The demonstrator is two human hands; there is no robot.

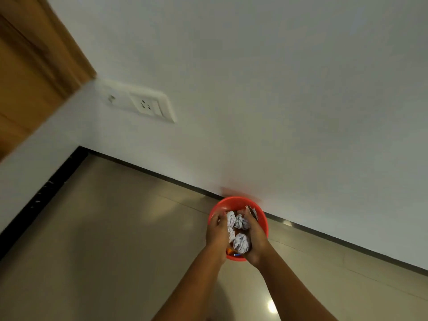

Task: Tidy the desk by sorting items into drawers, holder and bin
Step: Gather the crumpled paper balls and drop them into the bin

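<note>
A round red bin (234,203) stands on the floor against the white wall. Both my hands are over its mouth, cupped around several crumpled white paper balls (242,242). My left hand (217,230) curls round the paper on the left side. My right hand (256,239) curls round it on the right, with a dark wrapper (253,210) sticking up past its fingertips. Small orange and blue scraps (232,252) show at the bin's near edge beneath the paper.
Beige floor tiles (111,239) stretch to the left and right of the bin. A black skirting strip (143,169) runs along the wall's base. A white wall socket plate (139,103) sits higher up, beside a wooden door frame (34,66).
</note>
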